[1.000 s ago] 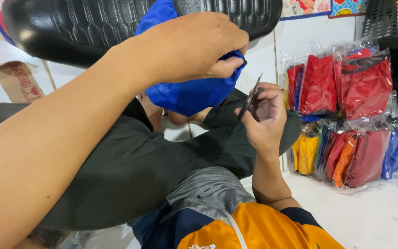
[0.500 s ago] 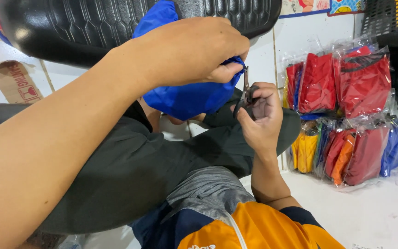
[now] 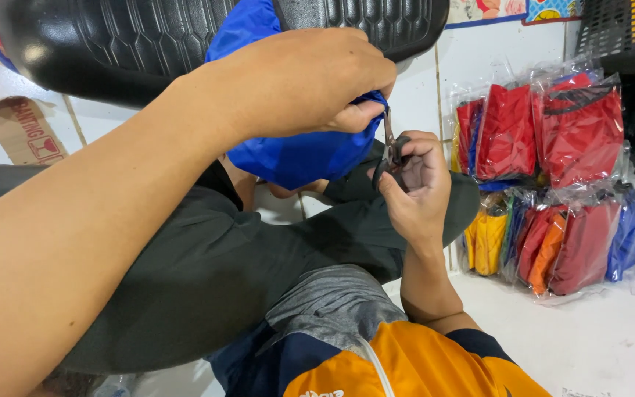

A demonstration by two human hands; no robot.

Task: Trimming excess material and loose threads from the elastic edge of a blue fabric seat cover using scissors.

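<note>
While left hand [image 3: 310,84] pinches blue fabric [image 3: 295,154] with closed fingers, right hand [image 3: 417,187] grips small scissors [image 3: 391,151], blades touching the cloth edge.

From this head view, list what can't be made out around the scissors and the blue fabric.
- Scissors: the blade tips are hidden behind the left hand and the blue fabric, so the cutting spot is unseen.
- Scissor handles: mostly covered by the right hand.
- Blue fabric: its top is tucked under the black padded seat; full shape unclear.
- Plastic-wrapped red packs: glare blurs their contents.
</note>
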